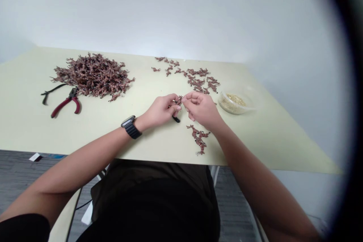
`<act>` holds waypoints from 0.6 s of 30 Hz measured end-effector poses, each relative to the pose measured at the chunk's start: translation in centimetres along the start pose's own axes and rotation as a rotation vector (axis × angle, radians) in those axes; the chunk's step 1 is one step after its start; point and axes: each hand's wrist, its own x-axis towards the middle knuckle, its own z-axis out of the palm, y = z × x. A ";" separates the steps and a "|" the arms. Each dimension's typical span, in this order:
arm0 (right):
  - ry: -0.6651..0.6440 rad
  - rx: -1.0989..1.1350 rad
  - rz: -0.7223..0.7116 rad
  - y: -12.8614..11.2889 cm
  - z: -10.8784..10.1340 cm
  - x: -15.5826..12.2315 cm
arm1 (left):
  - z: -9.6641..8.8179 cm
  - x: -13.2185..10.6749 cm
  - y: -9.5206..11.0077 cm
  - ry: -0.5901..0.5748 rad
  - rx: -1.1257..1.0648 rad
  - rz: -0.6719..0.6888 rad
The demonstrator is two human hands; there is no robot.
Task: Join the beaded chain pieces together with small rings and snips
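My left hand (161, 110) pinches a small reddish-brown sprig (179, 100) of twisted wire, and a black stem end (176, 119) sticks out below the fingers. My right hand (202, 109) meets the sprig from the right, its fingertips pinching the top. The exact grip is partly hidden by my fingers. Just below my right hand lies a cluster of similar sprigs (198, 138). A glass bowl of small golden beads (235, 102) sits beyond my right hand.
On the pale green table (159, 147), a large heap of copper-brown sprigs (95, 75) lies at the left. Red-handled pliers (66, 106) and a black cord (53, 90) lie beside it. Loose sprigs (193, 77) spread along the far side. A black watch (131, 126) is on my left wrist.
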 end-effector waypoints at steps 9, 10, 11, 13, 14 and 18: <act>0.028 -0.084 -0.104 -0.2 -0.8 0.2 | -0.3 0.0 0.6 -0.111 -0.302 -0.111; 0.054 -0.192 -0.183 -0.3 -0.9 0.1 | -0.4 0.0 0.7 -0.125 -0.341 -0.118; 0.072 -0.288 -0.253 -0.4 -0.9 0.0 | -0.4 0.0 0.8 -0.135 -0.370 -0.122; 0.074 -0.436 -0.360 -0.5 -0.9 -0.2 | -0.5 -0.1 1.0 -0.154 -0.406 -0.129; 0.061 -0.488 -0.400 -0.5 -0.9 -0.2 | -0.6 -0.1 1.0 -0.161 -0.413 -0.132; 0.029 -0.587 -0.484 -0.3 -0.6 -0.4 | -0.3 -0.1 1.1 -0.148 -0.372 -0.147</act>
